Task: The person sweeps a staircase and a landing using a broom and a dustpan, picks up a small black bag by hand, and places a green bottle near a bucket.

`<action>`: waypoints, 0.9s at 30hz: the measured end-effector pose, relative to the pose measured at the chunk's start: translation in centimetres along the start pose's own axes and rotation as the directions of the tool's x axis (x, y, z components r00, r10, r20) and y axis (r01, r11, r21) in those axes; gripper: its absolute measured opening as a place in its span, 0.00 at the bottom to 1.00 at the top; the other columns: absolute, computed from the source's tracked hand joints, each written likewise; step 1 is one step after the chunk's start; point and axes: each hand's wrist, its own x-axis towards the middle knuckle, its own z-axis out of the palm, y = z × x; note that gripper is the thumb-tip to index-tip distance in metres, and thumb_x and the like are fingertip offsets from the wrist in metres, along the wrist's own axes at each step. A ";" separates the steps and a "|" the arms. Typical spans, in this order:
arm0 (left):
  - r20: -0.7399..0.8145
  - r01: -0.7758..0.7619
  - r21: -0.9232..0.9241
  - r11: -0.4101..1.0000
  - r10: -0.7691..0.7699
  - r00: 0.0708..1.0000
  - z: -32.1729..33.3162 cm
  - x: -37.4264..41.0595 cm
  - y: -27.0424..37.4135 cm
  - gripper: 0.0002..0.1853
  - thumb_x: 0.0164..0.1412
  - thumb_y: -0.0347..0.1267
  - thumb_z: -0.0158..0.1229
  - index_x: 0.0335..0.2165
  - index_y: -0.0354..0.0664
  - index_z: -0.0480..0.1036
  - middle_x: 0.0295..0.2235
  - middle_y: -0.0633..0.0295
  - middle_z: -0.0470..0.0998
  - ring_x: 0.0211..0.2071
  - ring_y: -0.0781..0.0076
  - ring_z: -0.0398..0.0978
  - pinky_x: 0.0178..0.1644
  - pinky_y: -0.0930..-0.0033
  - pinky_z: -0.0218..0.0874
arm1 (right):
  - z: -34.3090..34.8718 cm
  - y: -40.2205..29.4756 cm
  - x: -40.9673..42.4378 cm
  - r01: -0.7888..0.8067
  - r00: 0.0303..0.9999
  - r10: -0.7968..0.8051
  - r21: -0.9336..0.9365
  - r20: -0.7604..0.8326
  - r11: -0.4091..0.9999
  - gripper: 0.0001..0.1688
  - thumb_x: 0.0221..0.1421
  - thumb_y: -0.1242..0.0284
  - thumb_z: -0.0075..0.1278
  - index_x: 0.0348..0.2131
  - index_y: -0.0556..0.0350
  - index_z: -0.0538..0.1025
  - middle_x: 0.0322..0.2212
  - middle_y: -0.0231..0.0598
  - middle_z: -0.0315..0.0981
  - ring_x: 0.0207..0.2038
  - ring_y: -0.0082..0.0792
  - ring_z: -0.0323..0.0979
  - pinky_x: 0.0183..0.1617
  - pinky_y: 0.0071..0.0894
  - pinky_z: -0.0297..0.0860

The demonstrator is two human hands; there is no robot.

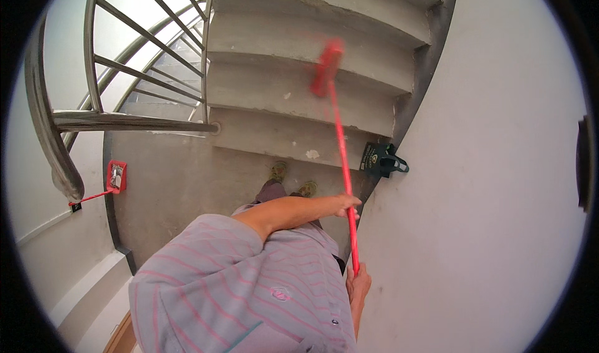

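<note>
Both my hands grip a long red broom handle (343, 151). My left hand (347, 206) holds it partway along the shaft, with the left forearm reaching across my body. Lower down, close to the right wall, my right hand (358, 282) is closed around the handle's end. The red broom head (327, 67) is blurred and lies over the concrete steps (262, 81) in front of me; whether its bristles touch a step I cannot tell. Pale flakes and chipped spots show on the steps.
A dark green bag with writing (374, 160) sits by the right wall (468, 165) at the bottom step. To the left, a red long-handled dustpan (123, 177) contains debris. A metal railing (140, 121) borders the stairs, with more steps (173, 74) beyond it.
</note>
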 end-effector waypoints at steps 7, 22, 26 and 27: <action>0.205 -0.036 0.302 0.953 -0.028 0.978 2.4 0.6 -0.9 0.15 0.53 0.26 0.60 0.38 0.36 0.64 0.27 0.55 0.68 0.28 0.59 0.72 0.37 0.46 0.73 | 4.0 -0.9 -3.3 -0.089 0.983 0.125 0.243 -0.134 0.966 0.16 0.51 0.63 0.54 0.33 0.55 0.71 0.22 0.61 0.71 0.28 0.64 0.71 0.31 0.56 0.66; 0.177 -0.010 0.262 0.965 -0.038 0.984 2.3 -2.1 -5.1 0.09 0.57 0.26 0.57 0.33 0.39 0.64 0.28 0.59 0.68 0.32 0.60 0.72 0.45 0.44 0.70 | -1.3 10.0 -2.8 -0.073 0.993 0.020 0.490 0.112 0.869 0.18 0.49 0.62 0.54 0.36 0.56 0.74 0.24 0.53 0.73 0.28 0.54 0.73 0.32 0.46 0.67; 0.161 0.042 0.407 0.913 -0.117 0.980 6.5 -0.8 -6.3 0.06 0.59 0.27 0.55 0.33 0.40 0.65 0.29 0.61 0.69 0.33 0.62 0.73 0.46 0.47 0.68 | -2.6 13.2 -3.2 -0.111 0.979 -0.005 0.560 0.202 0.821 0.20 0.52 0.60 0.50 0.33 0.62 0.73 0.23 0.55 0.72 0.28 0.56 0.70 0.32 0.46 0.65; 0.136 0.029 0.437 0.899 -0.098 0.986 7.3 -0.3 -6.6 0.05 0.59 0.27 0.54 0.32 0.40 0.65 0.29 0.61 0.70 0.33 0.62 0.73 0.46 0.48 0.68 | -2.5 13.7 -2.7 -0.087 0.982 -0.026 0.563 0.189 0.822 0.20 0.53 0.60 0.50 0.32 0.63 0.73 0.23 0.55 0.71 0.27 0.57 0.70 0.32 0.46 0.64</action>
